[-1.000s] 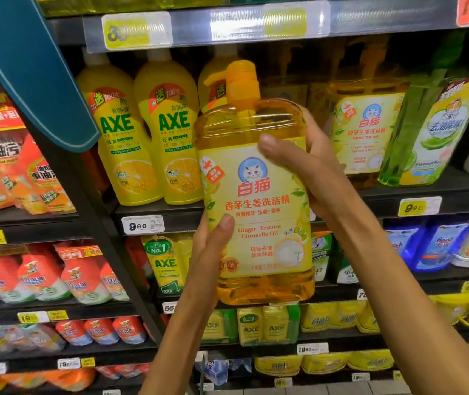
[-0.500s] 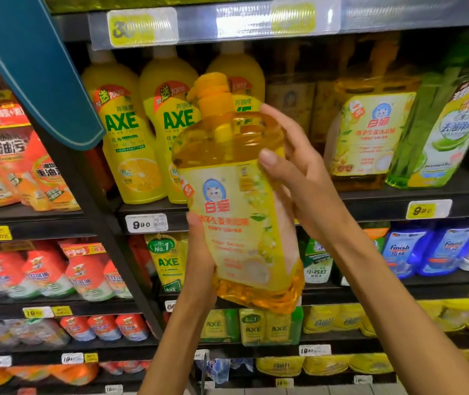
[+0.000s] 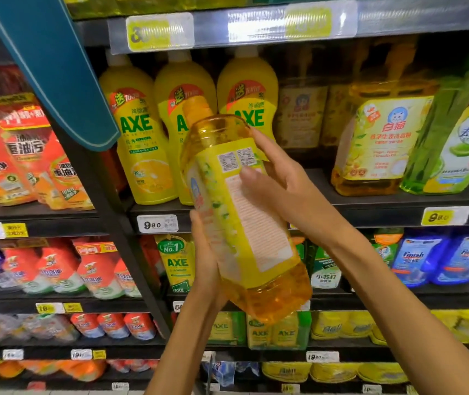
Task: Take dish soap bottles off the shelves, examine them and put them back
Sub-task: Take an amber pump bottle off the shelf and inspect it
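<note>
1. The shelves (image 3: 398,208) fill the whole view: dark metal racks in several tiers, with price tags clipped along their front edges.
2. A teal sign (image 3: 56,69) hangs slanted across the upper left, in front of the racks.
3. On the left racks stand rows of red and orange pouches (image 3: 28,169), with more of them on the tiers below.
4. Three yellow bottles (image 3: 139,129) stand side by side on the shelf marked 9.90, behind the held bottle.
5. The dish soap bottle (image 3: 244,223), clear amber with a yellow label, is off the shelf and held in the air in front of the racks. It tilts with its cap up and to the left and its base down and to the right. Its back label of small print faces the camera.
6. A matching amber bottle (image 3: 378,143) stands upright on the same shelf to the right, just beside a green bottle (image 3: 455,143).
7. Blue pouches (image 3: 415,260) stand on the shelf below, at the right.
8. The right hand (image 3: 278,183) grips the bottle's upper right side, thumb lying across the back label and fingers wrapped behind the shoulder.
9. The left hand (image 3: 207,260) holds the lower left side, thumb on the label edge, palm cupping the bottle from underneath.
</note>
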Tool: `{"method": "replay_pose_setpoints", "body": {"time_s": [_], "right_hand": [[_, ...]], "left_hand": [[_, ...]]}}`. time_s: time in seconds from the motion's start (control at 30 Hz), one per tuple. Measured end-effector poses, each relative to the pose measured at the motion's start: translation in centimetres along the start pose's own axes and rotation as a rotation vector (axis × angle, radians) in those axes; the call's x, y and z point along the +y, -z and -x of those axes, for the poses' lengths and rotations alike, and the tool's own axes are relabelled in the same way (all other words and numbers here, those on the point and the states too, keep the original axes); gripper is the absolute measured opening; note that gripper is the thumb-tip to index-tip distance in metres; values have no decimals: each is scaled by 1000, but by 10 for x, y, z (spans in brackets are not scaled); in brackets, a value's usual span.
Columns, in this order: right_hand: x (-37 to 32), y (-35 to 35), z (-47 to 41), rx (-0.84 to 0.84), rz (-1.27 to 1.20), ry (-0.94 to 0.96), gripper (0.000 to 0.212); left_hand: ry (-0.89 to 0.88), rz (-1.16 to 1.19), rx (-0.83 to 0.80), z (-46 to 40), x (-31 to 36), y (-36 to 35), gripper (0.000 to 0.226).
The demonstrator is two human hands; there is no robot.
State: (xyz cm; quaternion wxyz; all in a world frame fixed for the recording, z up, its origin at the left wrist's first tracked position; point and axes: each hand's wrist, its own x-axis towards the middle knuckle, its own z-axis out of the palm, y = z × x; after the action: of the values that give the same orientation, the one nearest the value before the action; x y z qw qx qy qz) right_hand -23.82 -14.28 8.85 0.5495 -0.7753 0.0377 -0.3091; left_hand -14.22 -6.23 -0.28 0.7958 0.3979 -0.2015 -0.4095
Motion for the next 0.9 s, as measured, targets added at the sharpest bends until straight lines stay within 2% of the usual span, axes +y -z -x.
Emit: {"method": "replay_pose_setpoints", "body": {"time_s": [0.1, 0.2, 0.33, 0.47, 0.57, 0.63, 0.67, 0.73, 0.77, 0.9], "right_hand": [[1, -1, -2, 114, 42, -38, 77], [5, 1, -3, 284, -212, -65, 64], [14, 12, -3, 292, -516, -87, 49], [26, 23, -1, 216, -711, -13, 32], [30, 24, 4, 161, -717, 89, 40], [31, 27, 7, 130, -722, 94, 52], [30, 30, 8, 125, -698, 74, 64], [28, 37, 9, 155, -565, 10, 90], [27, 39, 9, 157, -514, -2, 93], [27, 34, 6, 108, -578, 56, 61]], "left_hand": [[-115, -148, -4, 6, 12, -1, 69], [-192, -383, -44, 13, 21, 0, 55], [-94, -284, -97, 19, 23, 13, 66], [9, -187, -144, 26, 9, 14, 48], [129, -56, -180, 26, 4, 8, 46], [127, -61, -155, 24, 3, 1, 38], [104, -69, -138, 23, 1, -2, 36], [77, -76, -75, 20, -3, -5, 36], [74, -69, -20, 19, -3, -5, 37], [44, -139, 208, 18, 6, -2, 43]]}}
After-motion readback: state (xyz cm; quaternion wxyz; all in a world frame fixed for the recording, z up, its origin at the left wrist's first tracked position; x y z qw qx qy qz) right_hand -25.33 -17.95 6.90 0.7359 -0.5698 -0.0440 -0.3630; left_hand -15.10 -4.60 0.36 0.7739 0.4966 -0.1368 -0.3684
